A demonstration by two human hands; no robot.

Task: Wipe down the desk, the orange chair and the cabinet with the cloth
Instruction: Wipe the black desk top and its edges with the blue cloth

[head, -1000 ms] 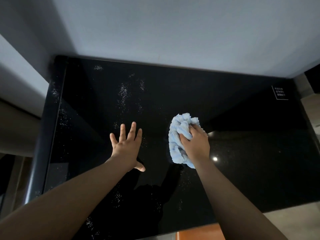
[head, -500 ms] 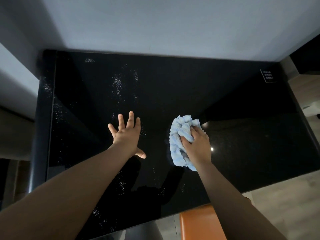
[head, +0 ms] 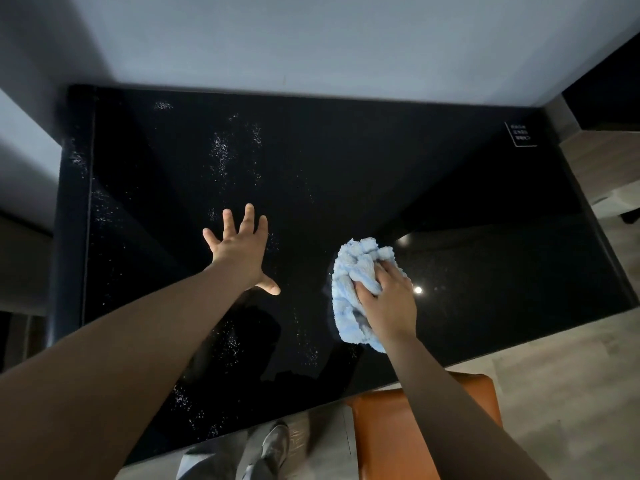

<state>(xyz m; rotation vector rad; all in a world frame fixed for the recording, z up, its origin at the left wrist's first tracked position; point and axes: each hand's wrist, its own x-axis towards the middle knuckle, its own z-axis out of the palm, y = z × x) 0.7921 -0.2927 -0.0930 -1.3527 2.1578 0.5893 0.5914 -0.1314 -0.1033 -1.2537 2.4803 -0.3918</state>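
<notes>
The black glossy desk (head: 381,174) fills the middle of the view, with its far edge against a pale wall (head: 311,39) at 12 o'clock. The right hand (head: 389,303) grasps a light blue cloth (head: 351,268), with the fingers curled into the bunched fabric, and presses it on the desk top at about 4 o'clock from the desk's centre. The left hand (head: 239,252) is released and lies flat on the desk, at 9 o'clock from the cloth and well apart from it. Its fingers are spread and point to 12 o'clock, and the thumb points to 4 o'clock. White specks (head: 220,152) are scattered on the desk at 11 o'clock from the left hand, and more lie near the front edge at 6 o'clock. A small white label (head: 520,134) sits in the desk's corner at 2 o'clock. The orange chair (head: 384,441) stands just beside the front edge at 5 o'clock, partly hidden under the right forearm. A shoe (head: 275,445) is on the floor (head: 571,393) at 6 o'clock.
</notes>
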